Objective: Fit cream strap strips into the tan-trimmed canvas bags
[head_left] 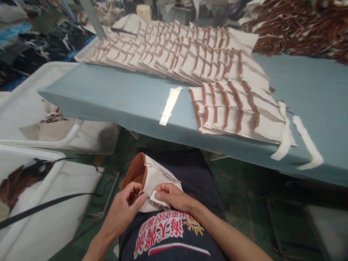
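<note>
On my lap, over a dark apron [195,177] with printed lettering, rests a sewn piece [160,170] of white material with a brown inner side; it curves open like a sleeve or pouch. My left hand [132,201] pinches its near brown edge between thumb and fingers. Close beside it, my right hand [171,195] is closed on a small white flap at the same edge. Whether that flap is part of the piece or a separate strip, I cannot tell. The fingertips hide some of the edge.
A blue-covered table [116,94] carries overlapping rows of similar white pieces [168,54] and a nearer stack [231,108]. White strips [170,105] lie on it, some over its front edge. Brown material [307,25] is heaped back right. White bins [46,203] stand at left.
</note>
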`<control>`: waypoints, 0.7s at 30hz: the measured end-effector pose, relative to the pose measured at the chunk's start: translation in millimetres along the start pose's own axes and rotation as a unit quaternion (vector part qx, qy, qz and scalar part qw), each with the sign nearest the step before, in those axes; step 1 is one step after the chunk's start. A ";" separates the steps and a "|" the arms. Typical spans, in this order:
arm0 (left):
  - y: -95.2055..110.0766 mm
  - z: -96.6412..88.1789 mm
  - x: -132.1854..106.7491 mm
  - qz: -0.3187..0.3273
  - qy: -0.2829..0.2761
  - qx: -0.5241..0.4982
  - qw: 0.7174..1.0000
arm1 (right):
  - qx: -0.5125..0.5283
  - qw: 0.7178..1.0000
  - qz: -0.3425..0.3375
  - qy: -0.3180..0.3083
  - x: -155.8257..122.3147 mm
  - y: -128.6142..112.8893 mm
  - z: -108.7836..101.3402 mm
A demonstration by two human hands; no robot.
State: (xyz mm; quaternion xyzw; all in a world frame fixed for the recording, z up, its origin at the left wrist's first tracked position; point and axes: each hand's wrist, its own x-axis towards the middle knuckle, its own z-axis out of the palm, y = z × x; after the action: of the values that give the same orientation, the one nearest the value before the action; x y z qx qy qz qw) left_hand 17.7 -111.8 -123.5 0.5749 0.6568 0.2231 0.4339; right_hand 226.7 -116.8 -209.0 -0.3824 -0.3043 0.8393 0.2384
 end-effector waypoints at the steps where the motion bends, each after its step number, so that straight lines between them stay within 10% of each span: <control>1: -2.4 -1.0 -3.9 -0.005 0.000 0.012 1.000 | -0.001 1.000 0.004 -0.001 0.5 0.7 -1.2; 13: -6.8 -11.9 1.8 -0.004 0.012 0.099 0.995 | -0.021 0.999 -0.009 0.032 -1.1 -1.6 1.9; 21: 35.1 -22.0 22.8 0.061 -0.065 0.027 0.996 | -0.068 0.983 -0.109 0.131 -30.6 -52.4 -4.3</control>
State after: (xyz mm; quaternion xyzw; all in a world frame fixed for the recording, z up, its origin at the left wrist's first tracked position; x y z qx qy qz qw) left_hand 20.1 -77.3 -91.4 0.6386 0.5965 0.1936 0.4460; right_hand 257.0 -98.0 -159.8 -0.4687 -0.3664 0.7284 0.3398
